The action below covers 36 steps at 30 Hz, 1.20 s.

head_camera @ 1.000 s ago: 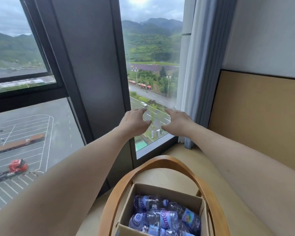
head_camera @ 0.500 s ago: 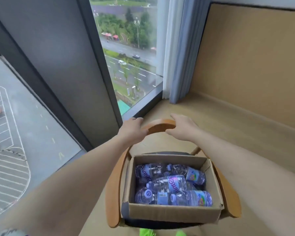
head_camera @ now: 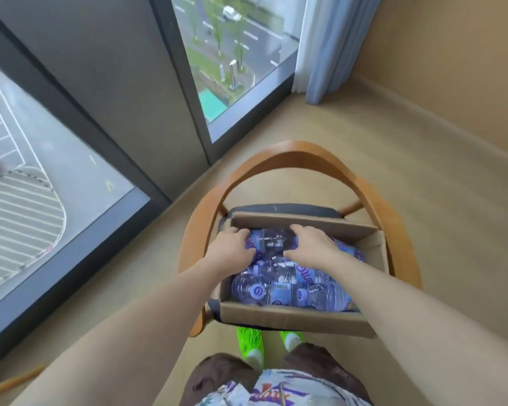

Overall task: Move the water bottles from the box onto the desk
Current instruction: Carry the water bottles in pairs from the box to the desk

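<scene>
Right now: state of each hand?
Left hand: gripping one end of the top water bottle.
Right hand: gripping the same bottle's other end.

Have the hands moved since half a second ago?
Yes. Both hands, left and right, went from the chair's wooden back down into the box, onto the bottles.

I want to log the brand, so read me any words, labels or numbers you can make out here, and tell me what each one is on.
None reads cleanly.
Purple lettering on the clear plastic water bottles in the cardboard box: partial, blurred.
Barcode label on one bottle: too small.
Print on the patterned shirt: unreadable.
</scene>
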Available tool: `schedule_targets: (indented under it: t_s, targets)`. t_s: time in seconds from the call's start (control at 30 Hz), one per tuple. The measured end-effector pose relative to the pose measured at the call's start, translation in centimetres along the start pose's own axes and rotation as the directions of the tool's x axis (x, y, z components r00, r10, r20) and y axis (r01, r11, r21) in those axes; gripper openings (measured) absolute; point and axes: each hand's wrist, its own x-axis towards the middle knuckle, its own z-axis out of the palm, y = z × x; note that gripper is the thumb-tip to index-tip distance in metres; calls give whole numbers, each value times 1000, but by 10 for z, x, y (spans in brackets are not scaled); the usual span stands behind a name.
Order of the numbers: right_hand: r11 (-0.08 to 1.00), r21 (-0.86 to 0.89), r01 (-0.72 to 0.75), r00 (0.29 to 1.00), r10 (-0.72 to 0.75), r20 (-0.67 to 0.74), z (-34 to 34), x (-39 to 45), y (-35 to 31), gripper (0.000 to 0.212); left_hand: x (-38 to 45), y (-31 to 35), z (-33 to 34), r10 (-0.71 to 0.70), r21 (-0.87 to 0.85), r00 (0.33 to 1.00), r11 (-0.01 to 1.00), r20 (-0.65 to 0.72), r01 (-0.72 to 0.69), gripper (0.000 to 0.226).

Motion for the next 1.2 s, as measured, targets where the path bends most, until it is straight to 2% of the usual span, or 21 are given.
schedule_targets:
  t_s: [0.1,0.2,0.4,0.57,0.73,0.83,0.93,1.07,1.2]
  targets:
    - [1000,-21,11,997,-9,83,25,10,2,74,-1,-11,19,22,-6,996,1000,91,-22,61]
    - [990,-129,63,991,-47,129,45,17,5,69,-1,-23,32,96,11,977,995,193,-100,72]
    - [911,-382,154,981,-95,170,82,33,9,58,-6,-24,58,184,105,871,961,456,-258,80]
    - [874,-453,175,983,-128,133,103,46,8,58,2,-23,68,246,122,854,935,459,-334,74]
    - [871,-470,147,989,-134,60,116,52,12,58,13,-25,67,268,138,810,910,522,-391,73]
    - [881,-460,108,992,-123,-1,115,51,14,53,17,-26,65,294,126,808,904,510,-408,71]
    - [899,-435,51,993,-93,-75,108,49,15,54,17,-26,63,297,97,846,922,443,-374,67]
    - [953,-303,-28,991,-12,-131,87,45,15,55,10,-27,60,210,-44,939,978,273,-206,55]
    - [990,-144,-6,978,-24,-208,69,34,21,52,5,-21,46,167,-131,968,981,188,-143,50]
